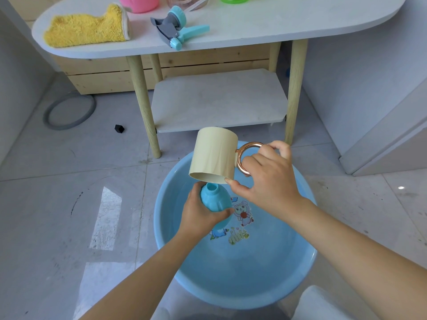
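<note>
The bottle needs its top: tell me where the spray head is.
Head view, top centre: the spray head lies on the white table, right of the yellow cloth.

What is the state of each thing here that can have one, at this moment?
blue basin, on the floor
blue bottle, uncapped, neck up, above the basin
cream mug, tipped mouth-down over the bottle's neck
spray head, detached, lying on the table
yellow mitt, flat on the table
left hand, grips the bottle
right hand, holds the mug's handle
</note>
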Demonstrator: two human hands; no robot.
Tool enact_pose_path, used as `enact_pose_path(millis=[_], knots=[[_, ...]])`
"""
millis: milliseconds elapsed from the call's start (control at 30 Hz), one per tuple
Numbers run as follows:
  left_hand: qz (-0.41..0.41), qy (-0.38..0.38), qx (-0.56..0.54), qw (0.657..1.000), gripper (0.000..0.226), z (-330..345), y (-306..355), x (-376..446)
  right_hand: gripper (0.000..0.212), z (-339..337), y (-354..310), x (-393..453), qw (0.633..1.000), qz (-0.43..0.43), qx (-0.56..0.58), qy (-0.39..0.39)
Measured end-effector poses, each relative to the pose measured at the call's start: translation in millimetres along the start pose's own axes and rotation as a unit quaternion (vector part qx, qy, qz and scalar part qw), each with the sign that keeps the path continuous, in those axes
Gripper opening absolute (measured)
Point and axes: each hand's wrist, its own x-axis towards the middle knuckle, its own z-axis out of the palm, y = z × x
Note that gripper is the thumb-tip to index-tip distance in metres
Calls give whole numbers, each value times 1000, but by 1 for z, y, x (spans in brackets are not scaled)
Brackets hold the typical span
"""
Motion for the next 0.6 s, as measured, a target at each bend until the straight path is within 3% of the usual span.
enact_pose_path(millis=[167,300,367,500,600], knots=[[-2,1,1,1000,75,0,2,0,41,0,0,0,998,52,19,-8],[-6,9,-7,1000,73,-2,4,1,50,-1,0,4,974,210,57,-69],[-5,13,-12,1000,73,-7,7,2,61,-5,6,7,933,316,112,-131],[1,24,-26,999,72,-20,21,8,63,-14,20,15,810,484,269,-193],[15,31,-24,999,72,-37,44,14,54,-29,27,29,786,502,311,-184]])
